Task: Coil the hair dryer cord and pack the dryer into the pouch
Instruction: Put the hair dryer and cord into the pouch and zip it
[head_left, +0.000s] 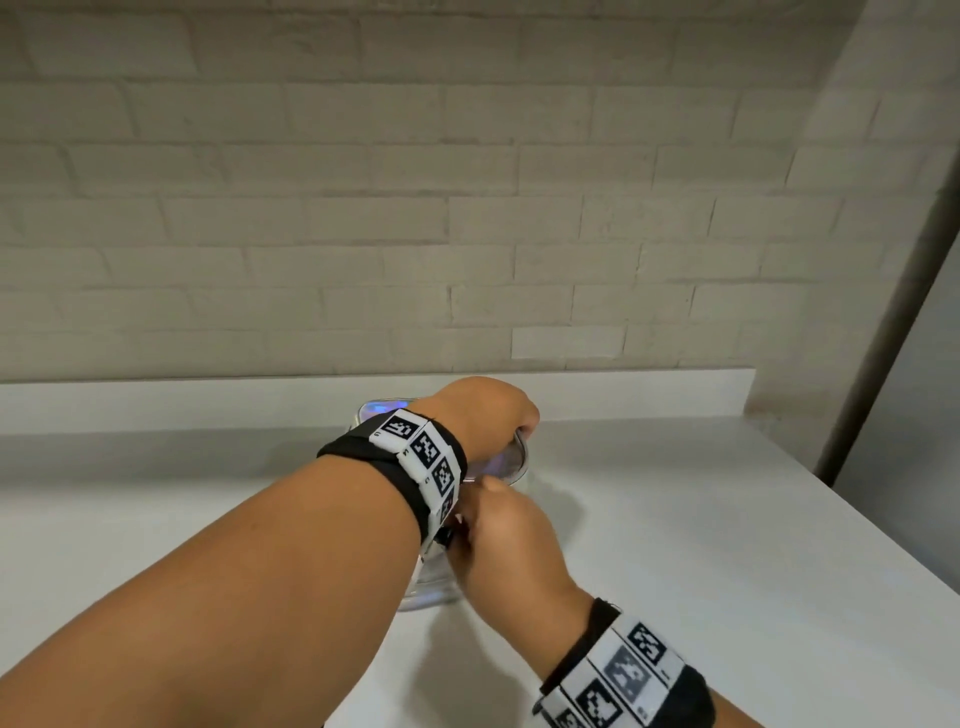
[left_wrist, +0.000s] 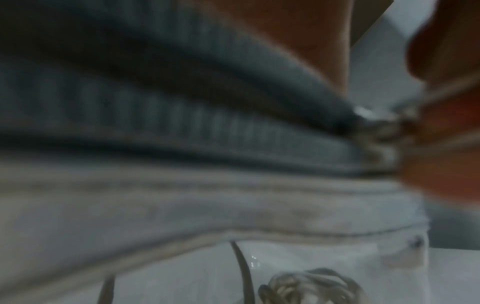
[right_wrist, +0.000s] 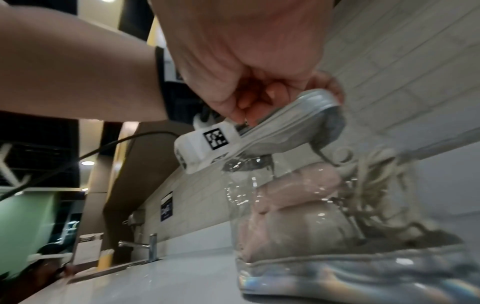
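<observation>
Clear iridescent pouch (right_wrist: 337, 257) stands on the white worktop (head_left: 701, 545), toward the back edge by the brick wall (head_left: 467, 182). The pinkish hair dryer (right_wrist: 293, 203) and its pale coiled cord (right_wrist: 376, 185) are already inside, visible through the plastic.

Left hand (head_left: 488, 415) reaches over the pouch; its fingers curl round the grey zipper rim (right_wrist: 298, 121) and hold it up. Right hand (head_left: 506, 540) sits just beside the left wristband at the pouch's near end. In the left wrist view its fingertips (left_wrist: 446, 131) look pinched on the metal zipper pull (left_wrist: 376, 131), though that view is blurry. Zipper teeth (left_wrist: 182, 123) in front of the pull lie unjoined.

Judged step: closing the pouch, so coiling and packing look done. Next move probably calls for sliding the pull along the track while the left keeps the rim taut; watch the cord doesn't snag in the teeth.
</observation>
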